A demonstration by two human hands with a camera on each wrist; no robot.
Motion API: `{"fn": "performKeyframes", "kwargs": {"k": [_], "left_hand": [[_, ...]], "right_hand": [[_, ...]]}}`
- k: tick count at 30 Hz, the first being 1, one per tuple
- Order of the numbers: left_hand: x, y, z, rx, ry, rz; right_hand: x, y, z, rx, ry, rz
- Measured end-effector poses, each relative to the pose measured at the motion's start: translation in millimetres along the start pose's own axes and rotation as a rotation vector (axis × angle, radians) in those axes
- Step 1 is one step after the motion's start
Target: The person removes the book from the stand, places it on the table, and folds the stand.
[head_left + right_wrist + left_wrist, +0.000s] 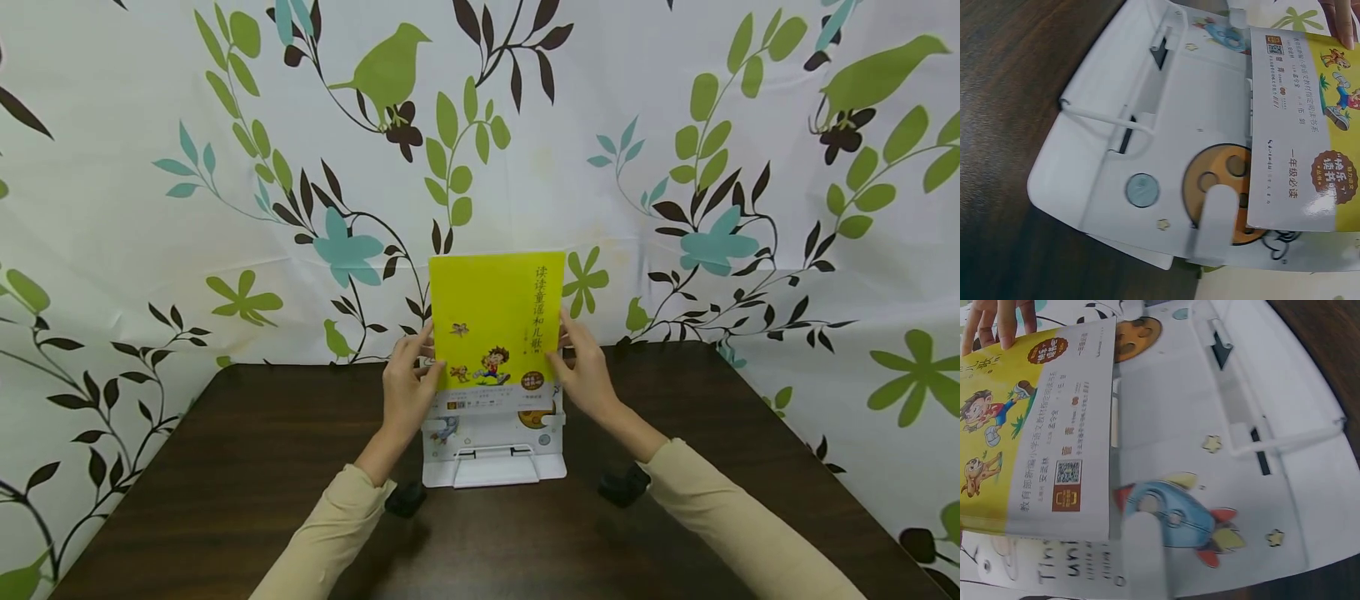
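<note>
A yellow book (pixel 487 308) with a cartoon child on its cover stands upright in front of a white book stand (pixel 442 475). My left hand (pixel 407 387) grips its left edge, thumb at the front. On the opposite edge, my right hand (pixel 588 375) holds it the same way. Seen from the left wrist, the book's white lower band (pixel 1066 456) overlaps the stand's printed back plate (pixel 1166 412), above the wire page holder. The right wrist view shows the book's bottom edge higher than the stand's white side clip (pixel 1217 219). The stand's upper part is hidden behind the book.
A dark wooden table (pixel 285 467) carries the stand. Behind it hangs a white cloth (pixel 525 183) printed with leaves and birds. Black wrist straps or cameras (pixel 624 486) sit under both forearms, close to the tabletop. The stand's wire page holder (pixel 1110 119) lies low at its front.
</note>
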State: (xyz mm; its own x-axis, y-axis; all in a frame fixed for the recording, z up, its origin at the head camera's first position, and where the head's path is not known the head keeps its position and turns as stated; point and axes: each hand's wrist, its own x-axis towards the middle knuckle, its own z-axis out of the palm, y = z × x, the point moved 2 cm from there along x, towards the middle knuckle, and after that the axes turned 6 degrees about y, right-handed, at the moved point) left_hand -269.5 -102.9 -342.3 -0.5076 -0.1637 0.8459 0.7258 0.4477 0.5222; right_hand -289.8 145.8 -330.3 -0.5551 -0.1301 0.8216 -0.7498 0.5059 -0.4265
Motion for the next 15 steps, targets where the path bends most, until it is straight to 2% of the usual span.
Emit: {"fn": "performKeyframes", "kwargs": {"k": [9,12,15], "left_hand": [[6.7,18.6,0.6,-0.024,0.058,0.041],[6.6,24.7,2.4,-0.031,0.049,0.032],[4.2,29.3,4.8,-0.053,0.027,0.010]], "right_hand": [[10.6,-6.8,-13.5,0.027,0.044,-0.055],[13.8,-10.8,-20.1,0.028,0.036,-0.050],[17.6,-25.7,-30.2,0.038,0.008,-0.041]]}}
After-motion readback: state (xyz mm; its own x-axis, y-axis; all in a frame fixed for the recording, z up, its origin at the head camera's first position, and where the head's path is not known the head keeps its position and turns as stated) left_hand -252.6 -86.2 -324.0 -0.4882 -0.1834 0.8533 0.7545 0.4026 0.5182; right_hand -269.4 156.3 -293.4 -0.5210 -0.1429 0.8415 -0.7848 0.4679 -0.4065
